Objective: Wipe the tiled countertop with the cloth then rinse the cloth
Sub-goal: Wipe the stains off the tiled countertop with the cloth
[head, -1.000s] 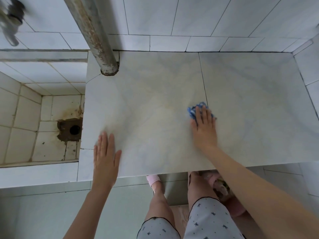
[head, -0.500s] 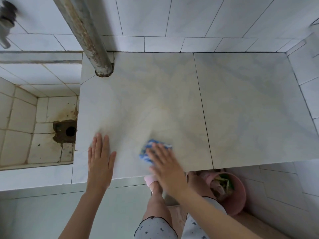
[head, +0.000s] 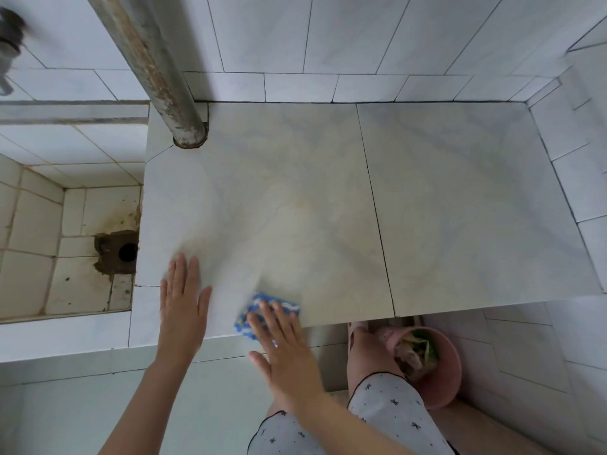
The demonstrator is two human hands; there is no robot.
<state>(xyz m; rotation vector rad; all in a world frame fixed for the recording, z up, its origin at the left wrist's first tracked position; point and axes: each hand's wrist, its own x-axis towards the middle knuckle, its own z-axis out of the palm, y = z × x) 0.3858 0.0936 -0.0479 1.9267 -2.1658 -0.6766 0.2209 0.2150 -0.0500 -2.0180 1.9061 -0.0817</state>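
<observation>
The tiled countertop point(head: 443, 208) is pale marbled grey, made of two large tiles. A blue and white cloth point(head: 259, 307) lies at the counter's front edge, partly hanging over it. My right hand point(head: 282, 349) presses flat on the cloth with fingers spread, the palm past the edge. My left hand point(head: 184, 303) rests flat on the counter's front left corner, fingers together, holding nothing. Left of the counter is a tiled sink basin point(head: 39, 224) with a dark stained drain hole point(head: 126, 251).
A rusty vertical pipe point(head: 157, 67) rises from the counter's back left corner. A tap point(head: 10, 37) shows blurred at the top left above the basin. A pink bucket point(head: 437, 379) with rubbish stands on the floor under the counter, beside my legs.
My right hand has swept the cloth from the middle of the counter leftward and toward me, down to the front edge. My left hand has stayed at the front left corner.
</observation>
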